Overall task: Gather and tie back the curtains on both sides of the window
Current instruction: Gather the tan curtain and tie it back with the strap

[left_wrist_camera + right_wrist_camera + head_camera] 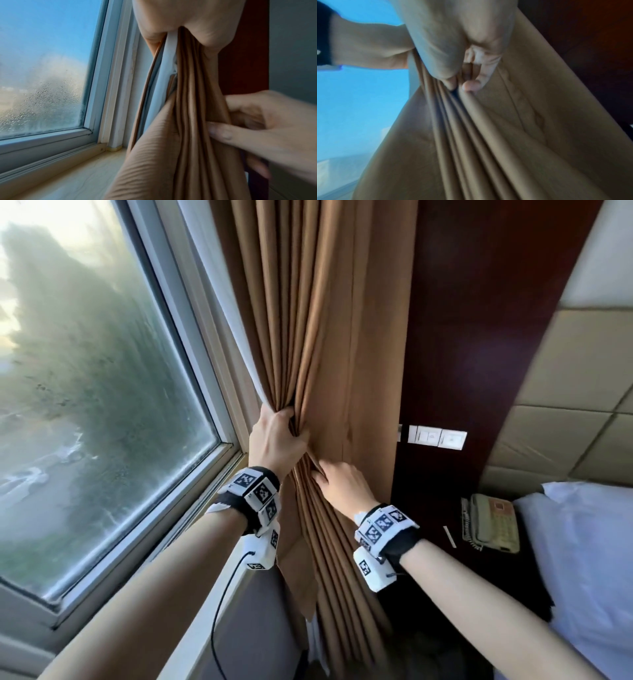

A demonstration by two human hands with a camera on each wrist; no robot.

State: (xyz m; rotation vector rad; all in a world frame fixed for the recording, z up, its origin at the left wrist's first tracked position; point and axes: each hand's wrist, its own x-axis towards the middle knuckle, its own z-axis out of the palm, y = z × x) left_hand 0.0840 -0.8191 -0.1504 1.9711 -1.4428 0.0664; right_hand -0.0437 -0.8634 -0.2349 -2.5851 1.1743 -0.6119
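Observation:
A tan curtain (318, 337) with a white lining hangs bunched in folds at the right side of the window (102, 364). My left hand (277, 436) grips the gathered folds at about sill height, fingers wrapped round the bunch. Just below it my right hand (342, 484) pinches a few pleats between thumb and fingers. In the left wrist view the curtain (188, 108) runs down from my left hand's grip, with the right hand (257, 128) at its right edge. The right wrist view shows my right hand's fingertips (471, 85) tucked into the folds (471, 135). No tie-back is in view.
A dark wood wall panel (479, 337) with white light switches (438, 437) stands right of the curtain. Below it a beige telephone (489, 522) sits on a dark nightstand beside a white bed (589, 559). A pale windowsill (77, 175) runs under the fogged glass.

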